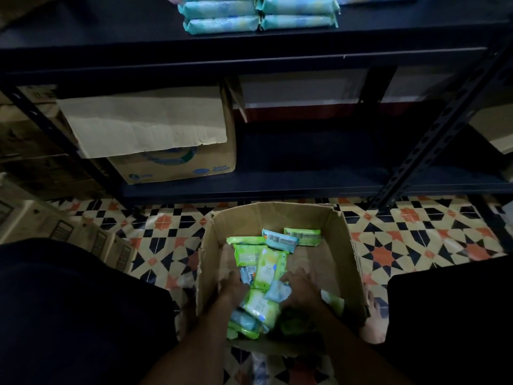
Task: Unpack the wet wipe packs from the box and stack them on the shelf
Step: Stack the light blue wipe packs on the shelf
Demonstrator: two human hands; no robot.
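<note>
An open cardboard box (337,245) sits on the patterned floor between my knees. Several green and blue wet wipe packs lie loose in it. Both my hands are down inside the box. My left hand (232,287) rests on the left side of a green pack (261,305). My right hand (301,291) has its fingers on a small light blue pack (277,290) just right of it. Whether either hand has a firm grip is unclear. Teal packs (259,13) are stacked in rows on the dark shelf (111,34) above.
A lower shelf (305,179) holds a large cardboard carton (172,134) on its left half. A slanted metal shelf post (433,140) rises at the right. More cartons (36,218) stand at the far left. My bare foot (373,320) is beside the box.
</note>
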